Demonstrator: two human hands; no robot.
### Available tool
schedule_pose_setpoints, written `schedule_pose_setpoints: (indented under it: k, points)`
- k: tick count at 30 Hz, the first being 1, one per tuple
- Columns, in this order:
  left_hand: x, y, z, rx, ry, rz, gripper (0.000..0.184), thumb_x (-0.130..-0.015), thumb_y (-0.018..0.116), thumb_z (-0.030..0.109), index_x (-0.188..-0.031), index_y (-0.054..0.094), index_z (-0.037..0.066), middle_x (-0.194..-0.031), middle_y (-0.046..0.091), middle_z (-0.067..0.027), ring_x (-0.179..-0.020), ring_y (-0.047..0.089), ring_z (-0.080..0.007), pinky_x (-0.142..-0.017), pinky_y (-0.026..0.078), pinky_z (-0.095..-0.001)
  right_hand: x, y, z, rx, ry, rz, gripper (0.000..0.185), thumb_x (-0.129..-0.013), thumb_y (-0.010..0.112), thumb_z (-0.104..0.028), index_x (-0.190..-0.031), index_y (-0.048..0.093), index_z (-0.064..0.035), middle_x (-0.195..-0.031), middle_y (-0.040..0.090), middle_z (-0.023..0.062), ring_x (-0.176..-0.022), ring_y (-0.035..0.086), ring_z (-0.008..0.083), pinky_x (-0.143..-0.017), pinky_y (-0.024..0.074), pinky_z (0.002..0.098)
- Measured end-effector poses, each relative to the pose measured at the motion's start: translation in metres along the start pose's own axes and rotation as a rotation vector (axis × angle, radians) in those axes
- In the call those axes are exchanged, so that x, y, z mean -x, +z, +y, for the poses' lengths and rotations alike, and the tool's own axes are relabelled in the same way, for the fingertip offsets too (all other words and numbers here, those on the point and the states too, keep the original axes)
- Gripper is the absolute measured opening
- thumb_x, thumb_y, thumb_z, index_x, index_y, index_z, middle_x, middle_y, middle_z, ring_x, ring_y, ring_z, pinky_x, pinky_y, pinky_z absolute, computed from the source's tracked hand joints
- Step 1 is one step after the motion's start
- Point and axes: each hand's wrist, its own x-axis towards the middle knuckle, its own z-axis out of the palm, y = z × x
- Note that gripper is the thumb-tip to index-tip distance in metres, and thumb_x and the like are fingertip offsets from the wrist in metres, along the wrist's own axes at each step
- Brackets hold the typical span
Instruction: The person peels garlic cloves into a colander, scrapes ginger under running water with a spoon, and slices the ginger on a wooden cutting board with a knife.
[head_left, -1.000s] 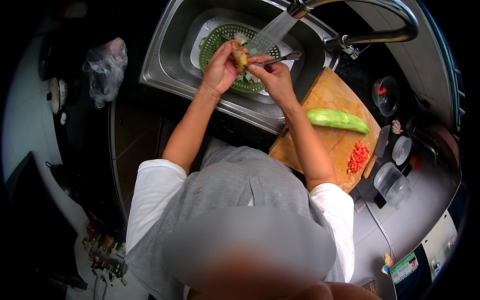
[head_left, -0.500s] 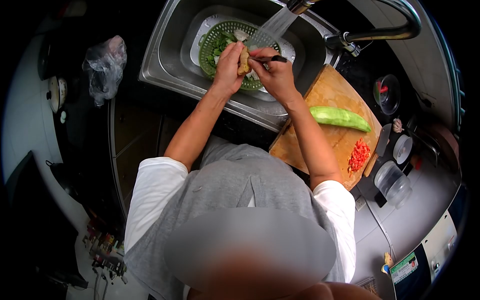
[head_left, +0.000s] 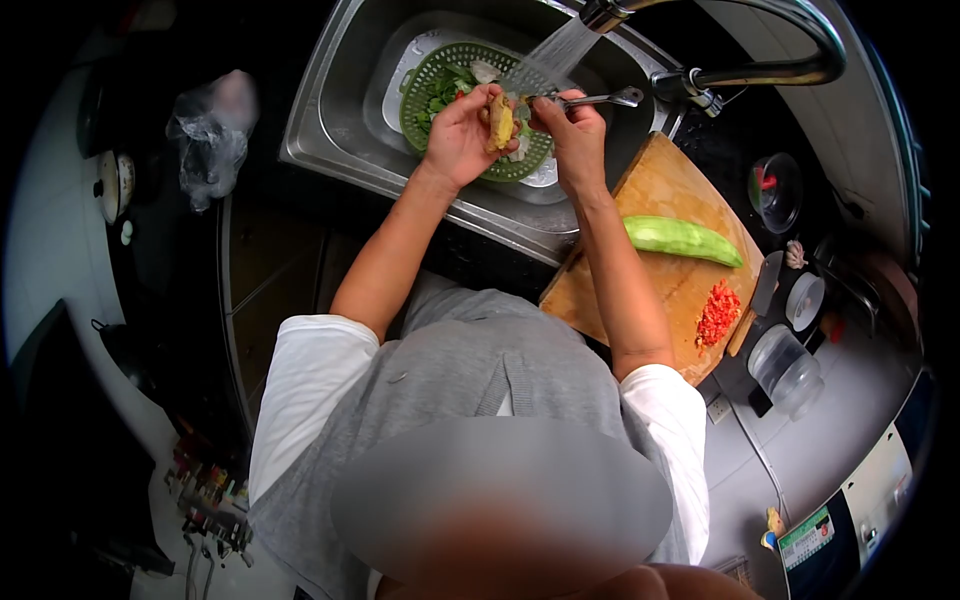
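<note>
Over the sink, my left hand (head_left: 462, 140) is closed round a piece of ginger (head_left: 501, 124), whose yellow face is turned upward. My right hand (head_left: 572, 140), just to the right of it, pinches a metal spoon (head_left: 612, 97); one end points right, and the end near the ginger is partly hidden by my fingers. Below both hands lies a green colander (head_left: 418, 88) with leafy greens (head_left: 440, 92) and pale pieces in it. Water (head_left: 553, 52) pours from the tap (head_left: 603, 14) beside the ginger into the sink (head_left: 340, 110).
Right of the sink, a wooden cutting board (head_left: 655, 185) bears a peeled green gourd (head_left: 683, 238) and chopped red pepper (head_left: 718, 313). A knife (head_left: 766, 283) lies along its right edge. Nearby are garlic (head_left: 795, 254) and clear containers (head_left: 785, 365). A plastic bag (head_left: 212, 135) lies left.
My right hand has drawn slightly right, away from the ginger, and the spoon has turned so its shiny end points right. My left hand has turned the ginger, showing its yellow face.
</note>
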Motion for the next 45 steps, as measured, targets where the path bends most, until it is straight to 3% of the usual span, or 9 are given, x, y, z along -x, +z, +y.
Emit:
schedule_pose_setpoints:
  k: [12, 15, 22, 28, 32, 35, 37, 41, 45]
  points:
    - [0.011, -0.001, 0.009, -0.051, -0.016, -0.107, 0.040, -0.078, 0.052, 0.004, -0.116, 0.037, 0.006, -0.101, 0.050, -0.0103, -0.082, 0.054, -0.0196, -0.069, 0.047, -0.0316, -0.001, 0.000, -0.009, 0.171, 0.034, -0.124, 0.018, -0.077, 0.059, -0.007, -0.093, 0.057, 0.0026, -0.085, 0.058, 0.0076, -0.065, 0.051, 0.0082, -0.058, 0.0417, 0.0204]
    - [0.011, 0.003, 0.006, -0.469, 0.030, -0.061, 0.048, -0.075, 0.055, 0.000, -0.119, 0.036, 0.005, -0.101, 0.049, -0.0074, -0.084, 0.052, -0.0149, -0.068, 0.046, -0.0254, -0.001, 0.002, -0.016, 0.192, 0.028, -0.273, 0.017, -0.078, 0.059, -0.008, -0.093, 0.058, 0.0005, -0.092, 0.059, 0.0050, -0.081, 0.054, 0.0095, -0.072, 0.0422, 0.0215]
    - [0.008, 0.012, 0.001, -0.852, 0.159, -0.028, 0.048, -0.071, 0.050, -0.004, -0.118, 0.039, -0.001, -0.100, 0.049, -0.0033, -0.086, 0.048, -0.0087, -0.072, 0.041, -0.0191, -0.002, 0.003, -0.012, 0.409, -0.030, -0.294, 0.015, -0.074, 0.063, -0.009, -0.083, 0.060, 0.0019, -0.089, 0.061, 0.0070, -0.073, 0.056, 0.0102, -0.063, 0.0447, 0.0220]
    - [0.009, 0.016, -0.012, -1.017, 0.289, 0.058, 0.048, -0.071, 0.045, -0.004, -0.119, 0.040, -0.002, -0.097, 0.049, -0.0023, -0.081, 0.045, -0.0057, -0.067, 0.038, -0.0172, 0.004, 0.008, 0.002, 0.844, -0.644, -0.213, 0.015, -0.073, 0.063, -0.009, -0.082, 0.061, 0.0025, -0.074, 0.062, 0.0096, -0.060, 0.061, 0.0185, -0.053, 0.0452, 0.0240]
    - [0.009, 0.020, -0.012, -1.023, 0.331, 0.115, 0.048, -0.071, 0.044, -0.003, -0.119, 0.040, -0.001, -0.091, 0.047, -0.0006, -0.073, 0.043, -0.0047, -0.061, 0.037, -0.0167, 0.004, 0.010, 0.004, 0.836, -0.482, -0.140, 0.012, -0.074, 0.061, -0.008, -0.080, 0.061, 0.0024, -0.077, 0.062, 0.0086, -0.062, 0.061, 0.0159, -0.054, 0.0458, 0.0247]
    - [0.013, 0.020, -0.001, -0.881, 0.216, 0.109, 0.049, -0.069, 0.048, -0.004, -0.118, 0.040, 0.000, -0.087, 0.047, -0.0006, -0.078, 0.047, -0.0068, -0.069, 0.039, -0.0181, -0.001, 0.010, 0.001, -0.170, 0.017, 0.016, 0.013, -0.074, 0.061, -0.010, -0.080, 0.059, 0.0014, -0.077, 0.063, 0.0115, -0.063, 0.060, 0.0135, -0.053, 0.0451, 0.0262]
    - [0.011, 0.016, 0.000, -0.884, 0.234, 0.104, 0.050, -0.069, 0.048, -0.003, -0.118, 0.040, 0.000, -0.089, 0.047, -0.0008, -0.080, 0.047, -0.0064, -0.069, 0.039, -0.0181, -0.002, 0.008, 0.000, -0.162, 0.021, 0.008, 0.013, -0.075, 0.061, -0.011, -0.079, 0.057, 0.0005, -0.077, 0.062, 0.0102, -0.064, 0.059, 0.0116, -0.053, 0.0447, 0.0236]
    - [0.006, 0.017, -0.005, -0.930, 0.251, 0.113, 0.050, -0.070, 0.048, -0.004, -0.119, 0.039, 0.000, -0.091, 0.049, -0.0024, -0.081, 0.047, -0.0079, -0.070, 0.040, -0.0189, 0.001, 0.008, 0.001, 0.441, -0.115, -0.179, 0.013, -0.075, 0.061, -0.007, -0.081, 0.058, 0.0037, -0.081, 0.062, 0.0124, -0.068, 0.061, 0.0181, -0.058, 0.0465, 0.0245]
    - [-0.005, 0.008, -0.016, -1.045, 0.391, 0.149, 0.050, -0.071, 0.044, -0.006, -0.120, 0.040, 0.001, -0.084, 0.044, 0.0029, -0.069, 0.041, -0.0044, -0.060, 0.036, -0.0167, -0.002, 0.013, 0.001, 0.918, -0.733, -0.152, 0.010, -0.071, 0.062, -0.006, -0.067, 0.059, 0.0030, -0.079, 0.061, 0.0146, -0.061, 0.061, 0.0204, -0.053, 0.0453, 0.0232]
